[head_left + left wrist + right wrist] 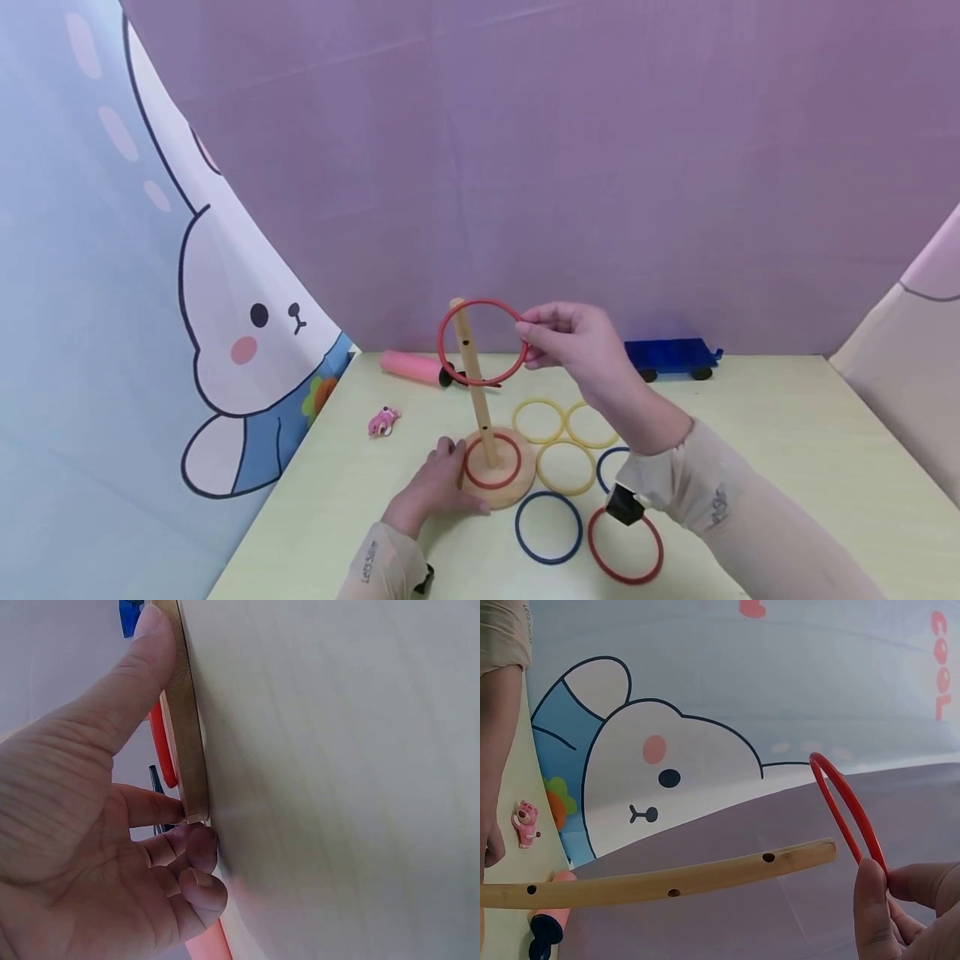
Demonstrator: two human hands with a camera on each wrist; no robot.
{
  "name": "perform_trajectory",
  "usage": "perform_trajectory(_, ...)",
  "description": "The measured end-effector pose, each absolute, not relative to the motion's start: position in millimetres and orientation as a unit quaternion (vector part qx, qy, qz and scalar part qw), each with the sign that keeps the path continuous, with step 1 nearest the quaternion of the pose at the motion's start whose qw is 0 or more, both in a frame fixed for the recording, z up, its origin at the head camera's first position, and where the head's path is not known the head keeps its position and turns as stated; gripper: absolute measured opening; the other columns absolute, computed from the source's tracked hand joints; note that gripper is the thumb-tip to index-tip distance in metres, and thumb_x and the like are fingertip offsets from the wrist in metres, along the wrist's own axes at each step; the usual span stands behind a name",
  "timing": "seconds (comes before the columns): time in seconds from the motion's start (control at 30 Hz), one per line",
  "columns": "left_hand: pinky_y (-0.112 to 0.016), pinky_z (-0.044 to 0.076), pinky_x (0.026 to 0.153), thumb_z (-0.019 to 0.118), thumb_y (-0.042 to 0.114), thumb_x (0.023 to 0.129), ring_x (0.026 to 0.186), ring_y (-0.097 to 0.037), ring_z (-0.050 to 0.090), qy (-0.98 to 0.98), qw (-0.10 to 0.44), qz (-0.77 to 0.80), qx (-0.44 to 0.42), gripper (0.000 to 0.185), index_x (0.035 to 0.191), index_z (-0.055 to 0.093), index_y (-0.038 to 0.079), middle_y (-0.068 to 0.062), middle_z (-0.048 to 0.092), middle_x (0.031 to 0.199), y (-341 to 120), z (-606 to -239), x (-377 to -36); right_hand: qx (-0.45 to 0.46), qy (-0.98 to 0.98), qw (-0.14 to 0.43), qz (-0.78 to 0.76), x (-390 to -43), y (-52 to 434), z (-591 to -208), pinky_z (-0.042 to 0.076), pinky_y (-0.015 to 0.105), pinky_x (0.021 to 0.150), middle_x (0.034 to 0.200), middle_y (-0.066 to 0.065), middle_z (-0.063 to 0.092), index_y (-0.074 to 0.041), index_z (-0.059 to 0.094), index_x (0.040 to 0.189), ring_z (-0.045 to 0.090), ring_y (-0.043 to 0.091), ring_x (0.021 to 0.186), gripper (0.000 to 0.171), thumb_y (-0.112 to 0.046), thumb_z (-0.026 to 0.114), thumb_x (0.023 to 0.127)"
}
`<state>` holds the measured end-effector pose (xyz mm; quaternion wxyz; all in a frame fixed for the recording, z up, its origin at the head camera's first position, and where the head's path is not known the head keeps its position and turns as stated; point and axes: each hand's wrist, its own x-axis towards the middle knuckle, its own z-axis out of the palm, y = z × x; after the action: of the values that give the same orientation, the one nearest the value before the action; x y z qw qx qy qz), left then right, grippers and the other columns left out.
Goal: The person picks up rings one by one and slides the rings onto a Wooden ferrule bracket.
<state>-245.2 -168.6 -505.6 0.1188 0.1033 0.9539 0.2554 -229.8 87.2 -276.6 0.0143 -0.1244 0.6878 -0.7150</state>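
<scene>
A wooden stand has a round base [528, 471] and an upright pole [480, 408] with dark holes. My left hand [438, 483] grips the edge of that base, its thumb along the near side and the fingers at the left. One red ring [520, 461] lies on the base around the pole's foot. Between thumb and fingers, my right hand [577, 342] pinches the rim of another red ring [440, 337]. In the right wrist view, this held ring [857, 801] is tilted just beyond the pole's top end [821, 851], apart from it.
Several yellow rings [566, 493], a blue ring [517, 527] and a red ring [662, 546] lie right of the stand. Another blue ring [598, 472] is partly behind my right arm. Behind are a pink pump-like cylinder [412, 367], a small pink toy [383, 422] and a blue toy wagon [671, 357].
</scene>
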Motion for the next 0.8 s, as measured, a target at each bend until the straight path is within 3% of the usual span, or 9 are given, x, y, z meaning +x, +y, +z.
perform_trajectory(0.43, -0.053, 0.046, 0.095, 0.087, 0.053, 0.063, 0.115, -0.031, 0.045, 0.954, 0.113, 0.253, 0.111, 0.110, 0.148, 0.038, 0.003, -0.014, 0.041, 0.127, -167.4, -505.5, -246.5, -0.116, 0.673, -0.005, -0.730, -235.2, 81.6, -272.3, 0.058, 0.036, 0.072, 0.092, 0.017, 0.065, 0.004, 0.065, 0.111, 0.068, 0.023, 0.072, 0.026, -0.011, 0.070, 0.091)
perform_trajectory(0.63, -0.054, 0.045, 0.096, 0.087, 0.053, 0.063, 0.115, -0.032, 0.045, 0.954, 0.110, 0.253, 0.115, 0.110, 0.148, 0.038, 0.002, -0.016, 0.041, 0.128, -167.6, -505.3, -246.6, -0.114, 0.658, -0.018, -0.744, -238.8, 79.4, -271.7, 0.058, 0.036, 0.071, 0.095, 0.023, 0.063, 0.007, 0.063, 0.113, 0.067, 0.020, 0.070, 0.027, -0.008, 0.068, 0.091)
perform_trajectory(0.8, -0.054, 0.046, 0.096, 0.086, 0.054, 0.063, 0.116, -0.031, 0.045, 0.954, 0.114, 0.253, 0.109, 0.109, 0.148, 0.038, 0.004, -0.014, 0.041, 0.128, -167.2, -505.3, -247.4, -0.107, 0.654, -0.018, -0.748, -240.5, 78.5, -271.4, 0.058, 0.037, 0.072, 0.091, 0.017, 0.064, 0.005, 0.064, 0.112, 0.067, 0.021, 0.072, 0.024, -0.008, 0.068, 0.092)
